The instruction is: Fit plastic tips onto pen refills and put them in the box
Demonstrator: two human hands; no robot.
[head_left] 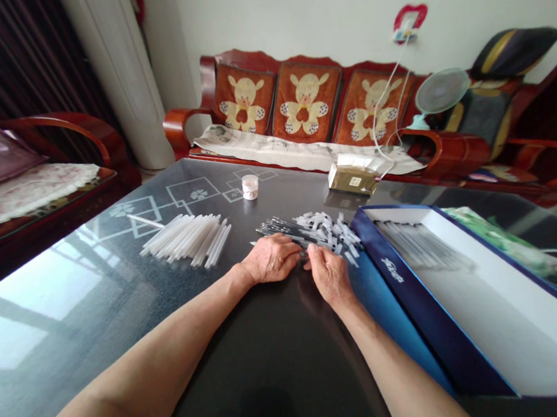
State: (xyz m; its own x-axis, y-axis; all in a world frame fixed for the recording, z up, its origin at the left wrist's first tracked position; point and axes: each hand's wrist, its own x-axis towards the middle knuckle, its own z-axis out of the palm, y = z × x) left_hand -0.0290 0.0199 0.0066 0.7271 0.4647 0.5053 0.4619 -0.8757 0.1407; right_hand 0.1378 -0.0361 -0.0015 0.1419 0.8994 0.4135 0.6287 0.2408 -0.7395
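My left hand (270, 258) lies palm down on the near ends of a loose heap of black pen refills (285, 227), which have white tips (323, 227) massed at their right end. My right hand (329, 273) sits just beside it, its fingertips curled down into the same heap. Its fingers hide whatever lies directly under them. To the left, a bundle of translucent white plastic tubes (187, 240) lies on the dark glass tabletop (275, 368), apart from both hands.
An open box with a navy lid (417, 300) stands at the right, holding rows of tubes (421, 243). Farther back are a small white jar (250, 187) and a gold packet (353, 177). Beyond the table are a wooden bench with cushions and a fan.
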